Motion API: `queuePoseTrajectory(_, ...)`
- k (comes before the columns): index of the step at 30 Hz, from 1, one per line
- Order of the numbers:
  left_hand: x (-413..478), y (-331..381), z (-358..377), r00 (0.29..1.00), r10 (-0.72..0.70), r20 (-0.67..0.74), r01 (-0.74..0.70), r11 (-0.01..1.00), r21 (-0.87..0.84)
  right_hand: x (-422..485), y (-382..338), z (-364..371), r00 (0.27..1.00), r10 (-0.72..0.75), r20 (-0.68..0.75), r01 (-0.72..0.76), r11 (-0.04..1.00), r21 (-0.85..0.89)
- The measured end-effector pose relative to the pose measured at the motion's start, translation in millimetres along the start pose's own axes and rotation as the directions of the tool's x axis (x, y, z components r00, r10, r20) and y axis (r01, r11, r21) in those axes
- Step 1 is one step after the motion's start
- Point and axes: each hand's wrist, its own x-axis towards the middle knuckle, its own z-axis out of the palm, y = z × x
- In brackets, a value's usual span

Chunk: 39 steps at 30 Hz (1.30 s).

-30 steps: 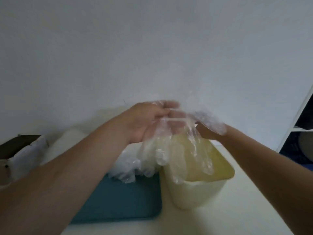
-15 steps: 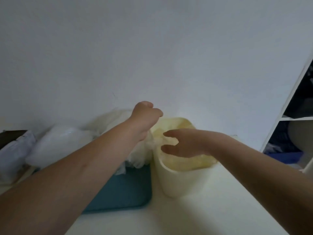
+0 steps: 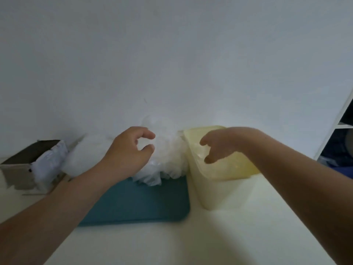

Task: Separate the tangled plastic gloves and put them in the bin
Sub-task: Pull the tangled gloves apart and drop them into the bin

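Item 1, left hand [image 3: 131, 150]: we are holding it over the gloves [image 3: 168, 152], its grip loosely curled, thumb and forefinger apart, clasping nothing that we are seeing.
Item 2, right hand [image 3: 219, 144]: we are hanging it above the bin [image 3: 219, 190], grip relaxed and empty.
Item 3, gloves: lying heaped on the far end of the tray [image 3: 137, 203], toward the far edge of the tabletop [image 3: 210, 241].
Item 4, bin: standing just right of the tray, clear plastic showing inside.
Item 5, box [image 3: 17, 169]: sitting at the tabletop's left edge.
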Motion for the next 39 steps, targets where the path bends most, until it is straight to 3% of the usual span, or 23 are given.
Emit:
queuePoseTrajectory(3, -9, -27, -5, 0.999, 0.005, 0.053, -0.017, 0.973, 0.228, -11, -17, -19, 0.977, -0.062, -0.203, 0.074, 0.996, 0.055)
queuePoseTrajectory(6, -22, -42, -2, 0.994, 0.101, 0.046, -0.109, 0.959, 0.262, -8, -57, -17, 0.892, -0.176, -0.418, 0.271, 0.945, 0.181)
queuePoseTrajectory(11, -36, -69, -9, 0.992, 0.098, 0.082, -0.115, 0.966, 0.233, 23, -130, 38, 0.812, -0.243, -0.53, 0.498, 0.763, 0.413)
queuePoseTrajectory(13, -36, -87, -18, 0.994, 0.103, 0.033, -0.108, 0.962, 0.249, 38, -155, 62, 0.798, -0.238, -0.554, 0.534, 0.705, 0.466)
queuePoseTrajectory(18, -31, -132, -50, 0.983, 0.028, -0.183, 0.045, 0.922, 0.386, 75, -196, 82, 0.83, -0.238, -0.504, 0.482, 0.761, 0.434)
queuePoseTrajectory(22, -23, -159, -64, 0.964, 0.004, -0.266, 0.127, 0.871, 0.474, 96, -200, 82, 0.886, -0.125, -0.446, 0.349, 0.814, 0.465)
queuePoseTrajectory(26, -22, -170, -65, 0.973, -0.134, -0.186, 0.188, 0.93, 0.316, 103, -198, 86, 0.896, -0.094, -0.434, 0.303, 0.844, 0.442)
queuePoseTrajectory(29, -20, -169, -62, 0.984, -0.071, -0.166, 0.115, 0.956, 0.27, 104, -200, 89, 0.895, -0.072, -0.44, 0.298, 0.831, 0.469)
queuePoseTrajectory(31, -18, -163, -63, 0.979, -0.025, -0.202, 0.077, 0.964, 0.254, 98, -203, 86, 0.865, -0.039, -0.5, 0.347, 0.766, 0.541)
queuePoseTrajectory(35, -18, -148, -71, 0.933, 0.076, -0.352, 0.013, 0.969, 0.245, 82, -207, 78, 0.68, 0.015, -0.733, 0.626, 0.509, 0.591)
queuePoseTrajectory(37, -20, -139, -78, 0.903, 0.09, -0.421, -0.007, 0.981, 0.195, 76, -208, 75, 0.661, 0.0, -0.75, 0.674, 0.438, 0.594)
queuePoseTrajectory(39, -24, -130, -84, 0.887, 0.117, -0.447, -0.051, 0.986, 0.156, 74, -209, 76, 0.69, -0.053, -0.722, 0.679, 0.393, 0.62)
